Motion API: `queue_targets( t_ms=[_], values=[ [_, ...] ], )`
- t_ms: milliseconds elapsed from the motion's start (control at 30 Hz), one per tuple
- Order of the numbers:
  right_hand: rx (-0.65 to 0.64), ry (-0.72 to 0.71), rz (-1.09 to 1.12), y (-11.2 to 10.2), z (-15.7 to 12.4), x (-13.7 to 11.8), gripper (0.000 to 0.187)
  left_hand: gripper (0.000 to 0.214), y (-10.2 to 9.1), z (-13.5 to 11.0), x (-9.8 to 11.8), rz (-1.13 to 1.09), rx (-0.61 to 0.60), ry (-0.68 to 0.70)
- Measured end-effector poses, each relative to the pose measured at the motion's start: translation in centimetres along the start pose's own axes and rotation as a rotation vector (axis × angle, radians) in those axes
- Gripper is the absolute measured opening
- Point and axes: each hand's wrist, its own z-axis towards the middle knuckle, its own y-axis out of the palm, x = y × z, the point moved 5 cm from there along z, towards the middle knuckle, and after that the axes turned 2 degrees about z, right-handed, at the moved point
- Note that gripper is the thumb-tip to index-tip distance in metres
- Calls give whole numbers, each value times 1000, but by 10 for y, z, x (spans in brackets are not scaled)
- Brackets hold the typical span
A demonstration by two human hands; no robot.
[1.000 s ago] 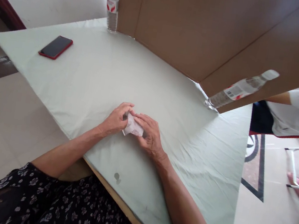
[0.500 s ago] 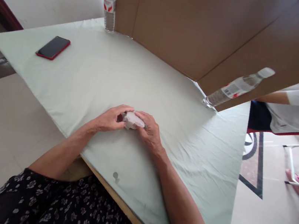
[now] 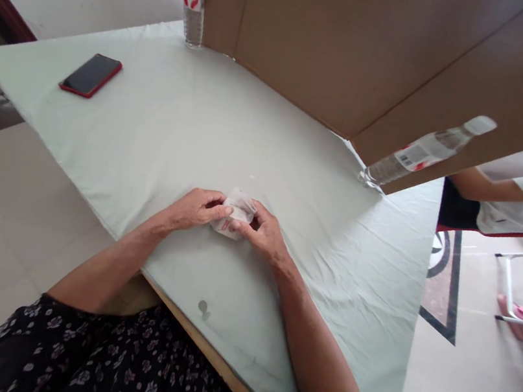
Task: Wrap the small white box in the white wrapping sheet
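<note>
A small whitish, crumpled packet [image 3: 232, 228], thin like paper or plastic film, is between my two hands near the front edge of the table. Faint reddish print shows on its lower part. My left hand [image 3: 200, 208] grips its left side, thumb on top and fingers behind. On the right side, my right hand [image 3: 264, 228] pinches it, with the thumb laid across its front. What the packet contains, if anything, is hidden.
A pale green cloth [image 3: 194, 120] covers the table. At far left lies a phone [image 3: 91, 75] in a red case. Two water bottles, one left [image 3: 193, 5] and one right [image 3: 422, 156], stand against a brown cardboard panel [image 3: 314, 40]. Beyond it, at right, a person's arm [image 3: 486, 185] shows.
The packet has turned and spread between my hands, now showing a translucent upper flap and reddish print. Both thumbs have moved onto its front. The view has shifted slightly.
</note>
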Motion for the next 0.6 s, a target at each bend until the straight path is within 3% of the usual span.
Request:
queue_targets(
  t_ms=[67,233,300,433,600],
  values=[
    [14,12,51,1,-1,0,55,36,-1,-1,3,-50,19,21],
    [49,24,132,4,-2,0,56,47,9,-1,9,-449,-142,20],
    [63,22,169,3,-1,1,56,48,11,1,7,-542,-128,-1],
    [161,16,244,-3,5,5,42,52,12,4,1,-631,-129,-57],
    [246,-6,188,-7,15,9,28,53,12,4,-4,-679,-173,-134]
  ],
)
